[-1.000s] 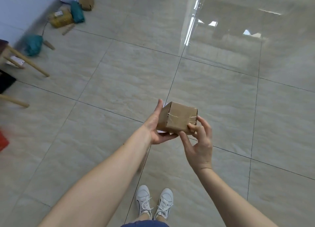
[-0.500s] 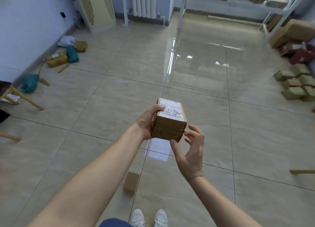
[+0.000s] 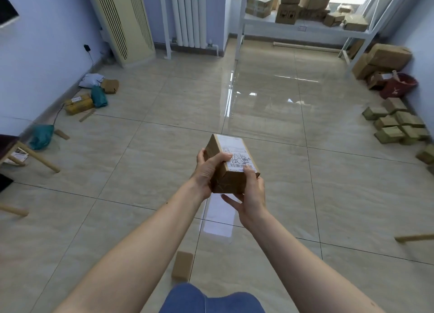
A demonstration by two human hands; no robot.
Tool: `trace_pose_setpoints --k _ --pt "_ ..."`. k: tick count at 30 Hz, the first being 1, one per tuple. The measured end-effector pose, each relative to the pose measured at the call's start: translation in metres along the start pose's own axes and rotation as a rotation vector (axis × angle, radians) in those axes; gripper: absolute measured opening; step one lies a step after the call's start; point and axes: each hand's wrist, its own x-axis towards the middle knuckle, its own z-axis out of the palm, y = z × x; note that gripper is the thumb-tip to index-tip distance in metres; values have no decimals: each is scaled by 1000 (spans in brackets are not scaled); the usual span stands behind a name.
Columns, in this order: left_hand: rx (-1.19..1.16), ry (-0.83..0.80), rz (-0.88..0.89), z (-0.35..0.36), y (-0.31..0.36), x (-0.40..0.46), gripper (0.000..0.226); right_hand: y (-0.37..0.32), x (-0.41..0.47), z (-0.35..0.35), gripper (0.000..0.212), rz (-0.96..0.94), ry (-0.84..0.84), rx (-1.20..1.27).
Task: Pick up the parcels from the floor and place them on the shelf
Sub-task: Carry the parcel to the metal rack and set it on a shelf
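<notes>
Parcel (image 3: 231, 169), label up, held at centre above the floor (image 3: 305, 171). Left hand (image 3: 209, 171) wrapped round its left side, thumb on the label; right hand (image 3: 249, 193) gripping the near right corner, lower fingers apparently spread free beneath. Shelf (image 3: 305, 27) far right, stacked with boxes (image 3: 287, 14). Small box (image 3: 182, 268) on the near floor.

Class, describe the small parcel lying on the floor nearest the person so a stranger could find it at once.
Start at the person's blue-clad knee at the bottom edge. Just above it and to its left, a small plain brown parcel lies flat on the tiled floor. Unlike the labelled box held in both hands, it lies alone and shows no label.
</notes>
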Motion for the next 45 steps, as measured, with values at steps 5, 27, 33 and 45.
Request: trace_pose_setpoints --k 5,27,33,45 --pt "74 23 -9 -10 6 -9 86 -14 -1 -7 38 -44 -11 -78" --pt "-33 197 77 0 10 -34 64 -42 -12 -14 35 -96 -100 -190" --pt "95 112 6 -4 19 -40 83 -54 -8 -21 38 -113 -36 -255" --pt "66 57 -48 8 30 -48 19 -82 -8 -20 46 -139 -91 -342"
